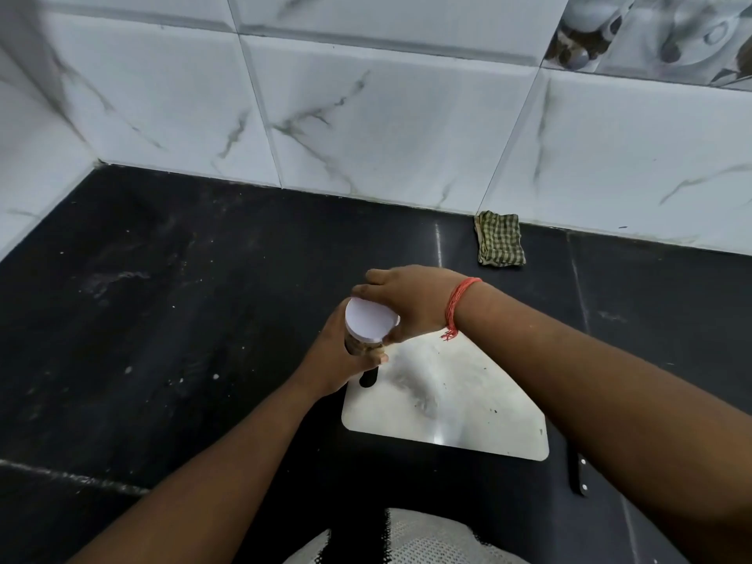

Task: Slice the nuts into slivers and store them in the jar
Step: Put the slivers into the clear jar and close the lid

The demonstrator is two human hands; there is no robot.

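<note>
Jar [358,346] upright between both hands, above the far left corner of the steel cutting board [447,405] on the black table [162,319]. Left hand [342,360] wrapped round the clear body; right hand [407,303] curled over the white lid [372,321] from above, fingertips at its rim. Brownish nut pieces visible through the wall, apparently slivers. Probably twisting the lid, direction unclear. Knife [580,476] lying near, right of the board.

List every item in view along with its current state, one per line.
jar: held upright in the left hand, something brown inside
lid: white, on the jar, gripped by the right hand
cutting board: flat on the counter, nothing on it
knife: lying on the counter, untouched
checked cloth: folded, by the wall
</note>
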